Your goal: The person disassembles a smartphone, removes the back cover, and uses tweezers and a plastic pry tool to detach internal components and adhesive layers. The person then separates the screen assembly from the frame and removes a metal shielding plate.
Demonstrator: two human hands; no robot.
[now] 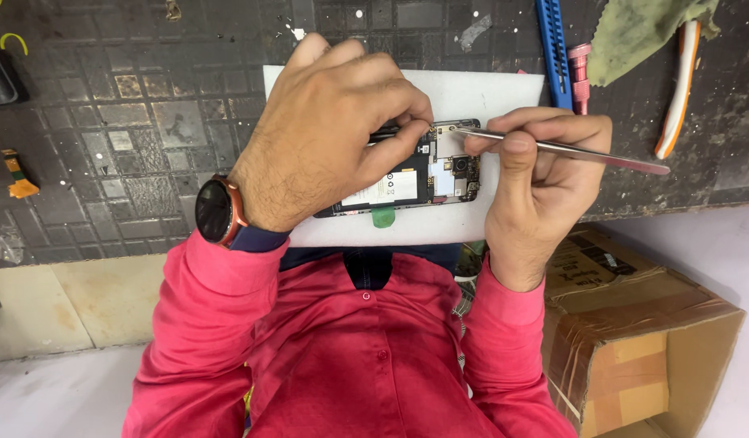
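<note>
Steadying opened phone (407, 182) — left hand (326, 138), right hand (537, 174) — tweezers (569, 150)

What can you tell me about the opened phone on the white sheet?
The opened phone lies flat on a white sheet, back cover off, showing a dark frame, a white-labelled battery and circuit boards with a camera module. The left hand presses on it from above; the right hand holds metal tweezers at its upper edge.

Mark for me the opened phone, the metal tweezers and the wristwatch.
opened phone (439, 174): head view, on the exposed circuit board right of the battery.
metal tweezers (585, 152): head view, mid-shaft, right of the right hand's fingers.
wristwatch (215, 211): head view, on the dark dial.
</note>
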